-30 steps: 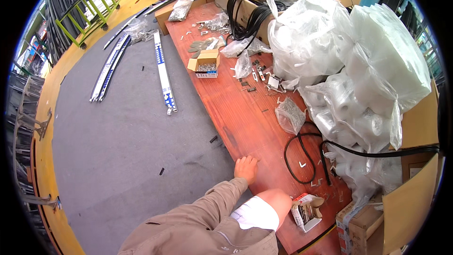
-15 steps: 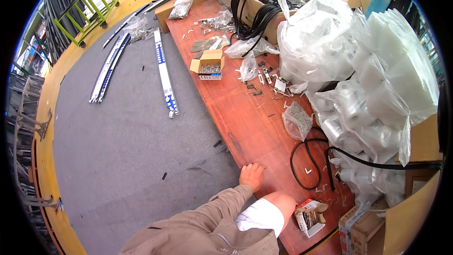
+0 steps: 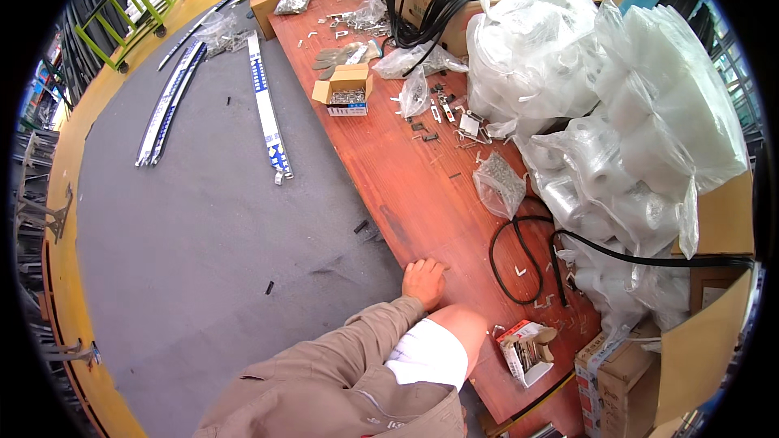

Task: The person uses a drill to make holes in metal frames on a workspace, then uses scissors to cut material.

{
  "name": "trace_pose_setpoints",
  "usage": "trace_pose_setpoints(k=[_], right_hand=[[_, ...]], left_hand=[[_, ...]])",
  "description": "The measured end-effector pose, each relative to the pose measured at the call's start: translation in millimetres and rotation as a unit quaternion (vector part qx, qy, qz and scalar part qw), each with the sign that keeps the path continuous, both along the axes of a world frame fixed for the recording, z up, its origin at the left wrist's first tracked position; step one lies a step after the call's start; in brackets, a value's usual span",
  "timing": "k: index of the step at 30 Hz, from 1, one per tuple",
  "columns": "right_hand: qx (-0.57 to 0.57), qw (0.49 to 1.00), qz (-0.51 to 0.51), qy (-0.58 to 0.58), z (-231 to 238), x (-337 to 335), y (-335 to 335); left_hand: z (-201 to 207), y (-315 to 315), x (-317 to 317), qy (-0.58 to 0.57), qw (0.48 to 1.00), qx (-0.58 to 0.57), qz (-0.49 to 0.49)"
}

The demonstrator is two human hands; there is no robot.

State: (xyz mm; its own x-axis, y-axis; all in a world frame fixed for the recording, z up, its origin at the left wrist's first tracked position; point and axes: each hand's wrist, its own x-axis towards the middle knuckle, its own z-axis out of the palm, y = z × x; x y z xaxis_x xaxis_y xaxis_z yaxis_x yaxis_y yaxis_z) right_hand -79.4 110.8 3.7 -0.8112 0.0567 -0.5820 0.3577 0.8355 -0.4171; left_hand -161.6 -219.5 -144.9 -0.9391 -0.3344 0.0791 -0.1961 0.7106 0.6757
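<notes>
My left hand (image 3: 424, 282), in a brown sleeve (image 3: 341, 345), rests on the left edge of the red wooden table (image 3: 381, 186). Its fingers lie on the tabletop, slightly bent, and nothing shows in them. Beside it is my bare knee (image 3: 461, 328) below white shorts. To the right of the knee stands an opened small carton (image 3: 526, 354) with thin metal pieces inside. A loop of black cord (image 3: 492, 264) lies on the wood further right. My right hand is out of view.
Farther up the table are a small box of metal parts (image 3: 347, 97), gloves (image 3: 334, 57) and a bag of small parts (image 3: 499, 185). Big clear plastic bags (image 3: 535, 57) crowd the right side. Long blue-and-white strips (image 3: 266, 105) lie on the grey floor covering (image 3: 203, 243).
The whole view has shifted a little, so the table and its things sit slightly higher and more to the left. My left hand stays on the table edge.
</notes>
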Motion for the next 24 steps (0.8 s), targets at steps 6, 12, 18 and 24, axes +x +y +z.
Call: trace_pose_setpoints(k=[6,12,18,24], right_hand=[[0.005,1.0,0.02,-0.023,21.3,14.7,16.3],[-0.005,0.993,0.096,-0.074,93.0,-8.4,10.5],[-0.046,0.969,0.233,-0.064,206.0,-79.6,-61.7],[-0.228,0.95,0.212,0.037,203.8,-277.5,-306.4]], left_hand=[[2.0,-81.0,24.0,0.128,0.97,0.176,0.107],[-54.2,-294.9,104.6,-0.032,0.833,-0.068,0.549],[-86.7,-315.4,153.4,-0.095,0.765,-0.115,0.626],[-72.1,-314.3,157.5,-0.128,0.756,-0.108,0.633]])
